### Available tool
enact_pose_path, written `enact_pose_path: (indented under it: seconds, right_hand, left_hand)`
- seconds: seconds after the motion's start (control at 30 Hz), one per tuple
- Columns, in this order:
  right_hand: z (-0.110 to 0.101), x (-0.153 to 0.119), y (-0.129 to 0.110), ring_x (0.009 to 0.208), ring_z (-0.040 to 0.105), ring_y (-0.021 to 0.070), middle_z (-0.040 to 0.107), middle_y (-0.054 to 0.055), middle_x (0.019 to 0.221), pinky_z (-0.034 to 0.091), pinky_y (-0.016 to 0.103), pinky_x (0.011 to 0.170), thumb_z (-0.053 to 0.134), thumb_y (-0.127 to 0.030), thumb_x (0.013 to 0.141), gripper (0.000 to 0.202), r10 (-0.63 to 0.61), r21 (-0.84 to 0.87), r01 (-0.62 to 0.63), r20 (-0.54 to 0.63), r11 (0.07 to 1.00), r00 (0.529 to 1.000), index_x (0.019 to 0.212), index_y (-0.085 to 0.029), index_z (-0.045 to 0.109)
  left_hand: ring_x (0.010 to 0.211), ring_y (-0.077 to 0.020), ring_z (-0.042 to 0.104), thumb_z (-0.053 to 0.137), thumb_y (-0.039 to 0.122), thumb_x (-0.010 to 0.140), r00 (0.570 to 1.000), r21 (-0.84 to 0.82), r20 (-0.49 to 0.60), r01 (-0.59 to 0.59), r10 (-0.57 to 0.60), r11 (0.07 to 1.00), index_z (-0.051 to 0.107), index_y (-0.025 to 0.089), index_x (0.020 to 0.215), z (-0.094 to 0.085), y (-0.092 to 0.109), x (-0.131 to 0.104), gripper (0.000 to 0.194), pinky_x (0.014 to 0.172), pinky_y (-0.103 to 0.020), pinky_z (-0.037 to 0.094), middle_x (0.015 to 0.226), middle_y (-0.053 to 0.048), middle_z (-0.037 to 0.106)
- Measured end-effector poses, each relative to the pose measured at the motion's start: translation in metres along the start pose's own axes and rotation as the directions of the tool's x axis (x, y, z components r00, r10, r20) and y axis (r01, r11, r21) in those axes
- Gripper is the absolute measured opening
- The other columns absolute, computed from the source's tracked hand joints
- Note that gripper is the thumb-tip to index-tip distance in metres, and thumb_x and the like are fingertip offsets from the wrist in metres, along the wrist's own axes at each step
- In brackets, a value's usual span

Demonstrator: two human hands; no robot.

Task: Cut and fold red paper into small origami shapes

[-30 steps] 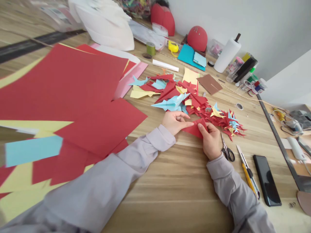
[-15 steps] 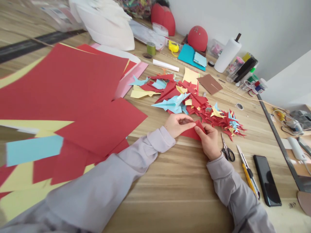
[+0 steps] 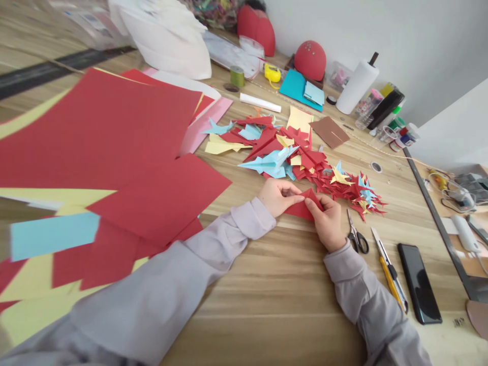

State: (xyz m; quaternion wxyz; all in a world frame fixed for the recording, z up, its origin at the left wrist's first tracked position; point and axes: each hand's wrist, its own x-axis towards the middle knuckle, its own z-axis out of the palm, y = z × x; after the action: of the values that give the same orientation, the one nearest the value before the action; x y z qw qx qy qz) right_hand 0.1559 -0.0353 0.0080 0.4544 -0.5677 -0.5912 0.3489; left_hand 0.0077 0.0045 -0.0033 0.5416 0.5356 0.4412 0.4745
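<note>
A small folded red paper (image 3: 305,209) is held between both hands, low over the wooden table. My left hand (image 3: 279,197) pinches its left side with thumb and fingers. My right hand (image 3: 328,219) grips its right side, the thumb on top near the middle. Just beyond the hands lies a long heap of folded red, blue and yellow paper pieces (image 3: 312,158). Black scissors (image 3: 358,240) lie right of my right hand. What the fingers under the paper do is hidden.
Large red sheets (image 3: 114,127) and a blue strip (image 3: 55,236) cover the left. A yellow cutter (image 3: 389,277) and a black phone (image 3: 419,284) lie right. Behind are a brown card (image 3: 330,132), yellow tape measure (image 3: 272,73), white roll (image 3: 357,86) and red dome (image 3: 310,60).
My left thumb and fingertips have shifted slightly left along the red paper, and more of its top fold shows. My right hand is almost unmoved.
</note>
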Motion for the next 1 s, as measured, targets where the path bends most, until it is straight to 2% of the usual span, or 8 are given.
enact_pose_path:
  seconds: [0.13, 0.3, 0.47, 0.6, 0.7, 0.83, 1.0]
  right_hand:
    - [0.000, 0.000, 0.003, 0.059, 0.045, 0.0114, 0.053, -0.003, 0.061, 0.038, 0.023, 0.055, 0.063, -0.040, 0.076, 0.024, -0.006, -0.012, 0.006, -0.037, 1.000, 0.999, 0.068, -0.017, 0.062]
    - [0.000, 0.001, 0.004, 0.059, 0.045, 0.0114, 0.053, -0.003, 0.062, 0.038, 0.024, 0.056, 0.064, -0.039, 0.075, 0.023, 0.005, 0.020, -0.004, -0.050, 1.000, 0.999, 0.069, -0.017, 0.063]
    - [0.000, 0.001, 0.004, 0.059, 0.045, 0.0110, 0.054, -0.003, 0.062, 0.038, 0.023, 0.056, 0.065, -0.039, 0.075, 0.023, 0.012, 0.032, -0.010, -0.049, 0.999, 0.999, 0.070, -0.017, 0.063]
    - [-0.002, 0.003, 0.008, 0.061, 0.048, 0.0116, 0.058, -0.002, 0.067, 0.040, 0.023, 0.058, 0.065, -0.041, 0.076, 0.024, 0.043, 0.105, -0.037, -0.058, 0.994, 0.997, 0.073, -0.017, 0.064]
    - [-0.003, 0.004, 0.010, 0.063, 0.050, 0.0119, 0.060, -0.001, 0.070, 0.042, 0.024, 0.060, 0.066, -0.041, 0.076, 0.024, 0.059, 0.146, -0.050, -0.060, 0.988, 0.996, 0.074, -0.018, 0.064]
    - [-0.002, 0.003, 0.009, 0.062, 0.049, 0.0116, 0.059, -0.002, 0.069, 0.041, 0.023, 0.060, 0.065, -0.042, 0.076, 0.025, 0.045, 0.127, -0.039, -0.046, 0.991, 0.998, 0.074, -0.017, 0.064]
    - [-0.001, 0.002, 0.004, 0.059, 0.045, 0.0107, 0.056, -0.002, 0.063, 0.039, 0.023, 0.056, 0.066, -0.040, 0.074, 0.025, 0.021, 0.048, -0.020, -0.010, 0.999, 1.000, 0.070, -0.016, 0.063]
  left_hand:
    - [0.043, -0.0080, 0.043, 0.076, 0.032, 0.056, 1.000, 0.026, -0.011, -0.011, 0.011, 1.000, 0.066, 0.013, 0.057, 0.001, 0.003, -0.001, 0.021, 0.043, -0.022, 0.032, 0.045, 0.001, 0.054]
    - [0.039, -0.0051, 0.030, 0.074, 0.035, 0.061, 0.999, 0.045, -0.004, -0.042, 0.042, 0.998, 0.062, 0.015, 0.054, 0.002, 0.007, -0.002, 0.024, 0.040, -0.021, 0.023, 0.039, 0.007, 0.040]
    - [0.038, -0.0051, 0.028, 0.074, 0.036, 0.062, 0.999, 0.034, 0.007, -0.035, 0.035, 0.999, 0.063, 0.015, 0.056, 0.002, 0.006, -0.002, 0.025, 0.040, -0.021, 0.022, 0.039, 0.008, 0.037]
    - [0.038, -0.0070, 0.034, 0.065, 0.041, 0.072, 0.999, 0.044, 0.030, -0.029, 0.028, 0.999, 0.064, 0.015, 0.060, -0.001, 0.007, -0.003, 0.029, 0.040, -0.022, 0.026, 0.038, 0.006, 0.041]
    - [0.044, -0.0095, 0.046, 0.062, 0.041, 0.074, 1.000, 0.019, 0.008, -0.022, 0.022, 1.000, 0.065, 0.014, 0.063, -0.002, 0.007, -0.002, 0.029, 0.045, -0.022, 0.036, 0.044, 0.003, 0.052]
    - [0.060, -0.0130, 0.058, 0.072, 0.034, 0.064, 0.999, -0.040, -0.012, -0.041, 0.041, 0.998, 0.068, 0.013, 0.070, -0.001, 0.002, 0.000, 0.022, 0.060, -0.025, 0.048, 0.063, -0.002, 0.066]
    - [0.068, -0.0162, 0.065, 0.078, 0.021, 0.053, 0.999, -0.130, 0.049, -0.018, 0.024, 0.991, 0.069, 0.011, 0.080, 0.000, -0.006, 0.002, 0.030, 0.068, -0.029, 0.054, 0.072, -0.006, 0.070]
